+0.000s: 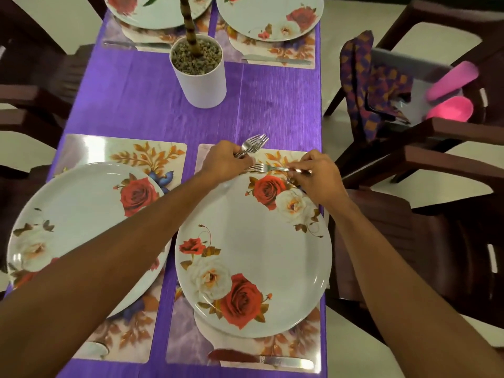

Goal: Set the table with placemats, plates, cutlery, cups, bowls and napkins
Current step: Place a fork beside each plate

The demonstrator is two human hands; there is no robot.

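Head view of a dining table under a purple tablecloth (141, 105), with the white plant pot (200, 80) as my landmark. Nearer to me than the pot and slightly to its right, the left hand (223, 162) is curled round a bundle of forks (253, 145), their tines fanned out toward the pot; I cannot count them with certainty. Just right of that, the right hand (317, 177) pinches the handle of 1 single fork (268, 168) between thumb and fingertips, with its tines pointing at the left hand. This fork lies across the far strip of the near-right placemat (278, 156), just beyond the rim of the near-right plate (253, 236); I cannot tell whether it touches the mat. That rose-patterned plate sits on its placemat, and a table knife (272, 360) lies along the mat's near edge. Near and left of the pot, the near-left plate (81, 208) rests on the near-left placemat (114, 148), partly hidden by the left forearm. Beyond the pot, 2 more rose plates sit on placemats, the far-left plate (155, 15) and the far-right plate (261, 15), each with a knife on its pot side: the far-left knife (136, 45) and the far-right knife (278, 60). Well right of the pot, off the table, a dark wooden chair (463, 128) carries a patterned purple-and-orange cloth (364, 83) and 2 pink cups (453, 81).
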